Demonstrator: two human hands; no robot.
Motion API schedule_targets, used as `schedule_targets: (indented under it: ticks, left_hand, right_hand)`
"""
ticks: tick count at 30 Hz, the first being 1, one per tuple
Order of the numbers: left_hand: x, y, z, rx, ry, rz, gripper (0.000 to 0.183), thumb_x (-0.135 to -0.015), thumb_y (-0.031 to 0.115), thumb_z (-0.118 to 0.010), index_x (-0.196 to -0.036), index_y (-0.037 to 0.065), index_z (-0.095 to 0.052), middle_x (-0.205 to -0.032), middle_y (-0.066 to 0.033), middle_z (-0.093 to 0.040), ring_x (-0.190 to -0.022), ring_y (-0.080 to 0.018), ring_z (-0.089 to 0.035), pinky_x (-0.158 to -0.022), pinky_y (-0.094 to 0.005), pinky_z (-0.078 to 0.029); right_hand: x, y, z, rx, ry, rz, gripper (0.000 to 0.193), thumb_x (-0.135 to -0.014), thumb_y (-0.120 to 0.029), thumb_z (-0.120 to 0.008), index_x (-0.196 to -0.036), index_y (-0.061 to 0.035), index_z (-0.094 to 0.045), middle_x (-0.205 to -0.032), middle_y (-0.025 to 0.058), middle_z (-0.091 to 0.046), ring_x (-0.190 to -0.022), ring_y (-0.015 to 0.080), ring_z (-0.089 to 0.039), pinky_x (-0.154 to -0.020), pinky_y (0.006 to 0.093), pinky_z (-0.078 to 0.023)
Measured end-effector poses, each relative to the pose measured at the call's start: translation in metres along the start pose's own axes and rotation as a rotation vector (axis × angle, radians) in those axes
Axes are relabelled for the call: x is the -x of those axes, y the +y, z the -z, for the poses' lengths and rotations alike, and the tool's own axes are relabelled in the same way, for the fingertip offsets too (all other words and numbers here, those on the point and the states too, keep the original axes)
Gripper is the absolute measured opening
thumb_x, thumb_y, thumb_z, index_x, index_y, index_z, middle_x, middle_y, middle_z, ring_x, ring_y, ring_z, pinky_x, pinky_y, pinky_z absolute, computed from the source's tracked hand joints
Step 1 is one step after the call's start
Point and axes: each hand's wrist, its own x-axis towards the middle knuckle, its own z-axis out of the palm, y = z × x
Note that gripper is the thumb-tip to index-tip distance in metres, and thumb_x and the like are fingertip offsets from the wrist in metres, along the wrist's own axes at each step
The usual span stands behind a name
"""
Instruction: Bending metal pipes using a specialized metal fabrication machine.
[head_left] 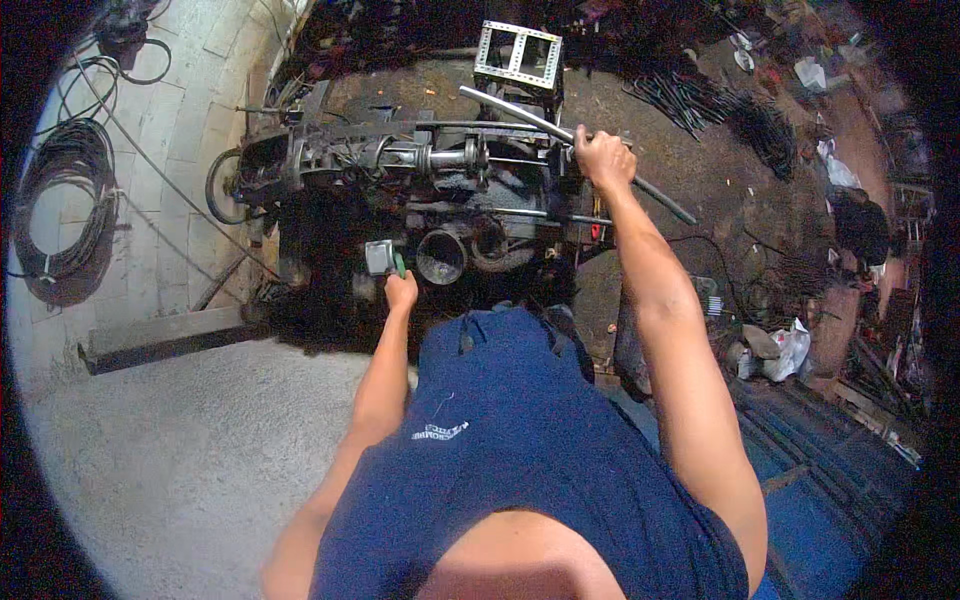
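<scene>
My right hand is closed around a long, straight metal rod, which slants from upper left to lower right above the right end of a dark, greasy machine. Lower down, at the machine's near side, my left hand grips a small green handle. Beside that handle shows a square, silvery piece; whether the two are one tool I cannot tell. Just right of the left hand are round metal openings, one a funnel-like cup. Shadow hides much of the machine's lower part.
A white perforated metal frame stands behind the machine. Dark rods lie piled on the floor at the far right. A coiled cable hangs on the left wall, above a beam. White plastic bags lie at right.
</scene>
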Motion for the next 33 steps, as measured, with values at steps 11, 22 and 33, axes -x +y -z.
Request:
schedule_targets:
  ticks: [11,22,33]
  left_hand:
    - [0.007,0.007,0.005,-0.01,0.011,0.04,0.042,-0.086,0.032,-0.055,-0.095,-0.008,-0.061,-0.095,-0.0288,-0.062,-0.093,-0.0431,-0.059,-0.081,-0.0477,-0.047]
    - [0.004,0.005,0.004,0.009,-0.002,-0.001,0.037,-0.086,0.03,-0.055,-0.097,-0.004,-0.063,-0.095,-0.0272,-0.063,-0.093,-0.0428,-0.059,-0.08,-0.0478,-0.047]
    - [0.004,0.001,-0.002,-0.001,0.059,-0.063,0.038,-0.085,0.031,-0.054,-0.097,-0.004,-0.062,-0.094,-0.0285,-0.062,-0.093,-0.043,-0.059,-0.082,-0.0482,-0.046]
  right_hand:
    - [0.002,-0.001,0.003,-0.004,0.005,-0.005,0.064,-0.084,-0.058,-0.037,-0.092,-0.0041,-0.07,-0.093,0.0211,-0.066,-0.089,0.0369,-0.064,-0.078,0.0462,-0.05]
    - [0.002,0.001,0.003,-0.012,0.012,0.007,0.063,-0.085,-0.057,-0.036,-0.092,-0.0043,-0.07,-0.092,0.022,-0.066,-0.088,0.0372,-0.065,-0.078,0.0453,-0.051]
    - [0.001,0.004,0.001,0.001,0.033,0.026,0.063,-0.086,-0.055,-0.034,-0.09,-0.0038,-0.07,-0.091,0.0223,-0.066,-0.087,0.0371,-0.065,-0.077,0.0453,-0.051]
